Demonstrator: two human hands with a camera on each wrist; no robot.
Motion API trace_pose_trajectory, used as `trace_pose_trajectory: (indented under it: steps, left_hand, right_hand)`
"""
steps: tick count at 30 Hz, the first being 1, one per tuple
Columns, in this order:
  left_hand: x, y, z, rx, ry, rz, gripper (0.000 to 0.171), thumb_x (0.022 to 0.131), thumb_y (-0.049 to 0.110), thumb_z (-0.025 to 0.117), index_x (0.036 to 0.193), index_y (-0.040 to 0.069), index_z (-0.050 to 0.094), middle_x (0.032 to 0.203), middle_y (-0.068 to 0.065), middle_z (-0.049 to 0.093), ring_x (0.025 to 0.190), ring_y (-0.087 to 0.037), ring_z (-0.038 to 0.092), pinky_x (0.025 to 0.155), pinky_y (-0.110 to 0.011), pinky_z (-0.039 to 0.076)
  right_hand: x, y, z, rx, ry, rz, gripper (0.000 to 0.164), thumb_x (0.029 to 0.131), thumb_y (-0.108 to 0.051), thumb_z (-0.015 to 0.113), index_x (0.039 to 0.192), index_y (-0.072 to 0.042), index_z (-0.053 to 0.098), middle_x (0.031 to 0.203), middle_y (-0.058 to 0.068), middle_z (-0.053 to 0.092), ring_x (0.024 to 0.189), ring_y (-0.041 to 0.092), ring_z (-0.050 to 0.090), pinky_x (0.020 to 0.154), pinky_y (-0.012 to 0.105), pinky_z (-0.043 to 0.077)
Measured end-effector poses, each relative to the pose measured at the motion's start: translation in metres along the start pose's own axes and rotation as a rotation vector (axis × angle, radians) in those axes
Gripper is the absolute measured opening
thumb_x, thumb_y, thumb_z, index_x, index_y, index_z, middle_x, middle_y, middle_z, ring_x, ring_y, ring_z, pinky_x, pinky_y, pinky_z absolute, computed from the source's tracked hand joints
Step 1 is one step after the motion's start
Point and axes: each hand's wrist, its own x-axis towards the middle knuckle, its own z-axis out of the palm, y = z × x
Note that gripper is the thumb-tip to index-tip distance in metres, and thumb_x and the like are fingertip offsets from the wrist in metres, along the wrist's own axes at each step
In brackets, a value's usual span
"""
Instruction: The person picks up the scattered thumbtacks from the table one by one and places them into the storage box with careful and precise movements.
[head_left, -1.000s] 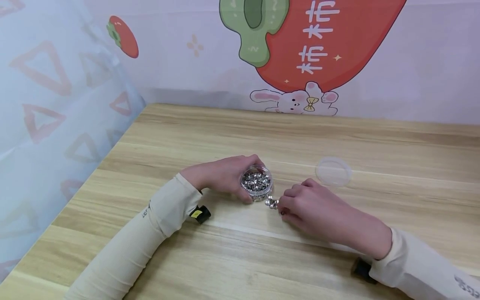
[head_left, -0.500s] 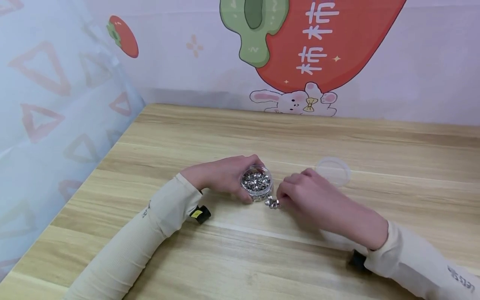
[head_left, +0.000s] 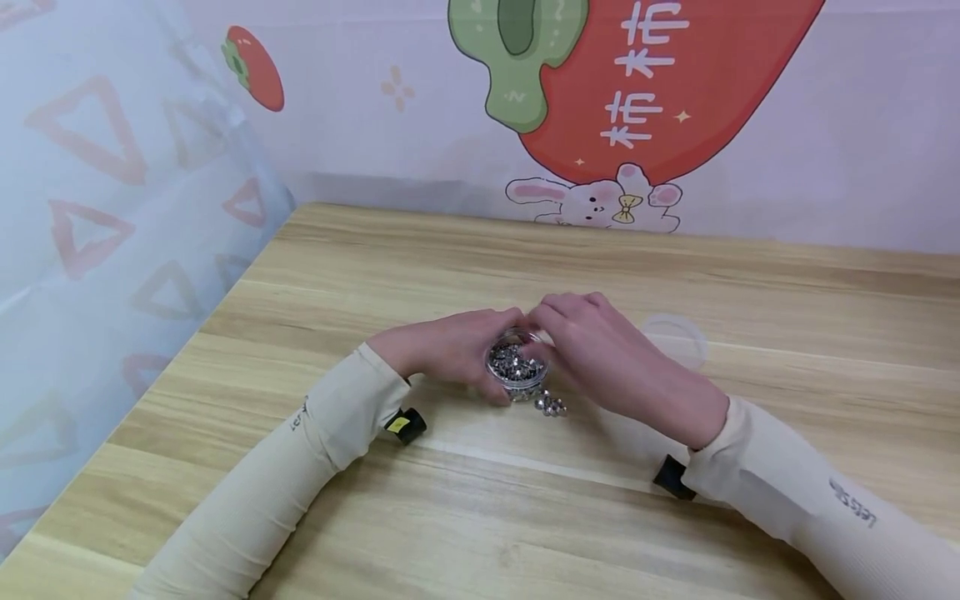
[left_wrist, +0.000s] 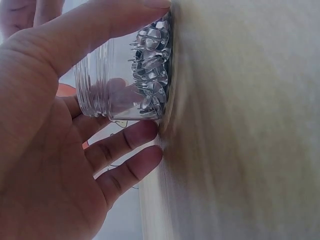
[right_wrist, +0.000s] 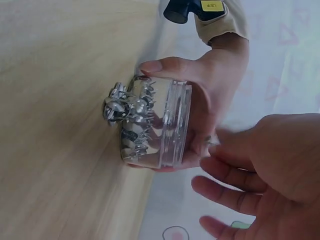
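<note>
A clear round plastic jar (head_left: 517, 387) stands on the wooden table, partly filled with silver thumbtacks (left_wrist: 152, 70). My left hand (head_left: 453, 346) grips it from the left side, thumb near its base at the front and fingers around the back. Over the jar's uncovered mouth is my right hand (head_left: 611, 354). In the right wrist view, its thumb and index finger pinch a small shiny thumbtack (right_wrist: 210, 141) near the rim. A little heap of loose thumbtacks (head_left: 551, 406) lies on the table right beside the jar.
A translucent round lid (head_left: 678, 340) lies on the table behind my right forearm. Dark wrist-worn devices (head_left: 408, 426) sit under both sleeves. A printed cloth backdrop (head_left: 420, 133) rises behind the table's far edge, with another cloth at the left.
My right hand has moved from the loose thumbtacks on the table up and left to the jar's mouth, carrying a thumbtack. My left hand keeps holding the jar in place.
</note>
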Motion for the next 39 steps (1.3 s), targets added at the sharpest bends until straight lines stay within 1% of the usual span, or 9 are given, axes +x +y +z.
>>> trace_pose_trajectory:
  steps: [3, 6, 11, 19, 30, 32, 35, 37, 39]
  left_hand:
    - [0.001, 0.000, 0.001, 0.018, -0.002, -0.014, 0.078, 0.065, 0.031, 0.085, 0.129, 0.012, 0.044, 0.125, -0.002, 0.059, 0.110, -0.014, 0.052, 0.100, -0.036, 0.045]
    - [0.001, 0.000, 0.002, 0.028, -0.004, -0.031, 0.078, 0.065, 0.032, 0.084, 0.128, 0.012, 0.045, 0.125, -0.002, 0.060, 0.110, -0.013, 0.052, 0.101, -0.035, 0.045]
    - [0.002, 0.001, 0.001, 0.027, -0.008, -0.038, 0.086, 0.065, 0.033, 0.084, 0.136, 0.014, 0.040, 0.127, -0.002, 0.059, 0.114, -0.013, 0.051, 0.103, -0.035, 0.043]
    - [0.003, 0.001, 0.001, -0.002, -0.016, -0.027, 0.091, 0.065, 0.030, 0.084, 0.140, 0.014, 0.036, 0.129, 0.000, 0.057, 0.116, -0.011, 0.050, 0.105, -0.034, 0.041]
    - [0.003, 0.003, 0.002, -0.034, -0.010, -0.062, 0.079, 0.065, 0.027, 0.087, 0.130, 0.014, 0.043, 0.128, -0.002, 0.058, 0.114, -0.012, 0.051, 0.104, -0.034, 0.042]
    - [0.002, 0.004, 0.002, -0.030, -0.010, -0.066, 0.079, 0.064, 0.028, 0.087, 0.129, 0.015, 0.043, 0.127, -0.002, 0.058, 0.113, -0.012, 0.051, 0.103, -0.034, 0.042]
    - [0.002, 0.005, 0.002, -0.031, -0.011, -0.077, 0.080, 0.064, 0.028, 0.087, 0.129, 0.015, 0.043, 0.127, -0.001, 0.058, 0.112, -0.012, 0.051, 0.102, -0.034, 0.043]
    - [0.001, 0.005, 0.002, -0.037, -0.013, -0.083, 0.080, 0.064, 0.028, 0.087, 0.130, 0.015, 0.043, 0.127, -0.001, 0.058, 0.112, -0.012, 0.051, 0.102, -0.034, 0.042]
    - [0.001, 0.006, 0.002, -0.044, -0.014, -0.091, 0.080, 0.064, 0.027, 0.087, 0.130, 0.016, 0.044, 0.127, -0.001, 0.057, 0.112, -0.012, 0.051, 0.102, -0.034, 0.043]
  right_hand:
    - [-0.001, 0.002, 0.002, 0.007, -0.037, 0.031, 0.079, 0.080, -0.042, 0.075, 0.142, -0.004, 0.043, 0.142, 0.019, 0.048, 0.128, 0.039, 0.042, 0.103, 0.064, 0.036]
    - [-0.002, 0.002, 0.002, 0.007, -0.084, 0.057, 0.104, 0.076, -0.052, 0.074, 0.154, -0.012, 0.018, 0.160, 0.020, 0.018, 0.141, 0.045, 0.016, 0.109, 0.071, 0.019]
    - [-0.005, 0.002, 0.002, 0.012, -0.122, 0.068, 0.114, 0.074, -0.055, 0.074, 0.156, -0.017, 0.005, 0.163, 0.016, -0.002, 0.143, 0.044, -0.003, 0.109, 0.075, 0.007]
    - [-0.007, 0.001, 0.000, 0.000, -0.146, 0.071, 0.117, 0.074, -0.058, 0.072, 0.155, -0.017, -0.001, 0.163, 0.013, -0.010, 0.143, 0.042, -0.009, 0.109, 0.075, 0.005]
    - [-0.043, 0.000, -0.016, -0.022, -0.180, 0.087, 0.115, 0.076, -0.059, 0.070, 0.155, -0.014, 0.000, 0.163, 0.016, 0.000, 0.145, 0.039, -0.003, 0.109, 0.074, 0.009]
    - [-0.047, 0.001, -0.016, -0.022, -0.157, 0.063, 0.111, 0.077, -0.056, 0.071, 0.155, -0.011, 0.008, 0.162, 0.017, 0.011, 0.145, 0.039, 0.006, 0.110, 0.072, 0.013]
    - [-0.048, 0.003, -0.014, -0.006, -0.112, 0.021, 0.089, 0.078, -0.046, 0.075, 0.146, -0.005, 0.036, 0.147, 0.016, 0.044, 0.134, 0.034, 0.037, 0.106, 0.066, 0.031]
    - [-0.048, 0.004, -0.011, 0.010, -0.105, -0.007, 0.061, 0.079, -0.035, 0.078, 0.127, -0.004, 0.058, 0.123, 0.010, 0.064, 0.113, 0.025, 0.057, 0.097, 0.058, 0.045]
    - [-0.047, 0.004, -0.006, 0.020, -0.116, -0.031, 0.032, 0.079, -0.024, 0.079, 0.105, -0.008, 0.070, 0.098, 0.002, 0.071, 0.091, 0.016, 0.063, 0.083, 0.050, 0.052]
